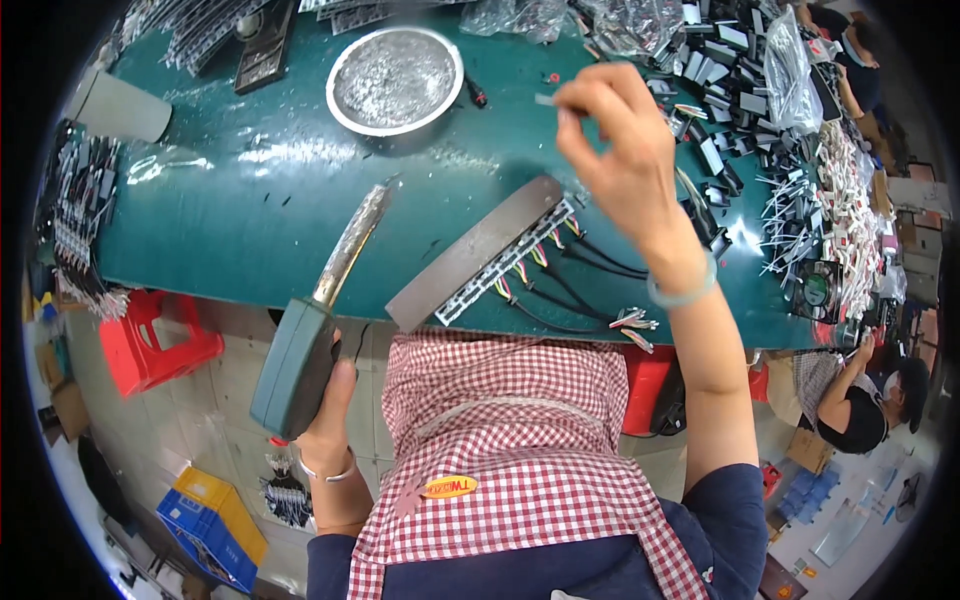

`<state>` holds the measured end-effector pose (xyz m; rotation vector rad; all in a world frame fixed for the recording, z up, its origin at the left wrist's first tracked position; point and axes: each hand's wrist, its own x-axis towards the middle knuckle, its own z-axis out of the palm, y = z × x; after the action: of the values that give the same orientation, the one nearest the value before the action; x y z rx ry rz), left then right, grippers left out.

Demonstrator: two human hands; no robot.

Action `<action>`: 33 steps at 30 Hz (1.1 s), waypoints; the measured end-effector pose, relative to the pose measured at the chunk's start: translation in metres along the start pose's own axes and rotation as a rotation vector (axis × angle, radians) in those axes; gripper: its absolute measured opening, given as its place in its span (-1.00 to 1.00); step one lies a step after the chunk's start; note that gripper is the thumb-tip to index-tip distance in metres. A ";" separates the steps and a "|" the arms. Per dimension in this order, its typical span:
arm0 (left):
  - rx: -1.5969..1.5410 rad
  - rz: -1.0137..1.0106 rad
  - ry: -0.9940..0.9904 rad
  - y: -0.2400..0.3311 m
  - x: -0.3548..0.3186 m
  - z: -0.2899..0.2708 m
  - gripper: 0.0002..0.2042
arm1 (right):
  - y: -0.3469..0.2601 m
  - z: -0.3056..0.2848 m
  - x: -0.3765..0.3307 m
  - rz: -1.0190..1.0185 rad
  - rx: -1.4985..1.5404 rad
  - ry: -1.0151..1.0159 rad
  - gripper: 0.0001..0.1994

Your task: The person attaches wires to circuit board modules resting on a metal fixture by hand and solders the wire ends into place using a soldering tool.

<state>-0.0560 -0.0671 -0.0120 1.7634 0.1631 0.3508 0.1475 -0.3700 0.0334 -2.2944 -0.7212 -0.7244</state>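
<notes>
My left hand [330, 415] grips the green handle of a heat tool [298, 365] whose metal nozzle [350, 245] points up over the green table [250, 200]. My right hand [620, 150] is raised above the table, pinching a small grey piece [545, 99] between thumb and fingers. Below it lies a long grey bar fixture [480, 250] with a white slotted strip holding several black cables with coloured wire ends [570, 290]. A round metal bowl [395, 80] of small silvery bits stands at the back.
Heaps of black connectors and white parts [760, 110] fill the table's right side, bagged parts the far edge. A red stool [150, 340] and a blue crate [210, 525] stand on the floor at left. Another person [860, 400] sits at right.
</notes>
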 end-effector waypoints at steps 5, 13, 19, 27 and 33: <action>-0.092 -0.170 -0.018 0.016 -0.021 -0.006 -0.59 | -0.074 -0.010 -0.071 0.105 0.094 -0.078 -0.76; 0.182 -0.220 -0.115 0.018 -0.050 -0.014 -0.76 | -0.113 0.024 -0.129 0.289 0.071 -0.005 -0.75; 0.112 -0.070 -0.209 0.018 -0.050 -0.003 -0.78 | -0.110 0.036 -0.137 0.222 -0.026 0.021 -0.74; 0.136 -0.064 -0.287 0.016 -0.052 -0.005 -0.75 | -0.111 0.040 -0.138 0.098 -0.146 -0.005 -0.75; 0.196 -0.021 -0.338 0.022 -0.044 -0.005 -0.75 | -0.112 0.036 -0.135 0.115 -0.146 -0.059 -0.75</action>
<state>-0.1007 -0.0805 0.0039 1.9851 -0.0277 0.0174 -0.0085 -0.3124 -0.0336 -2.4764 -0.5741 -0.6787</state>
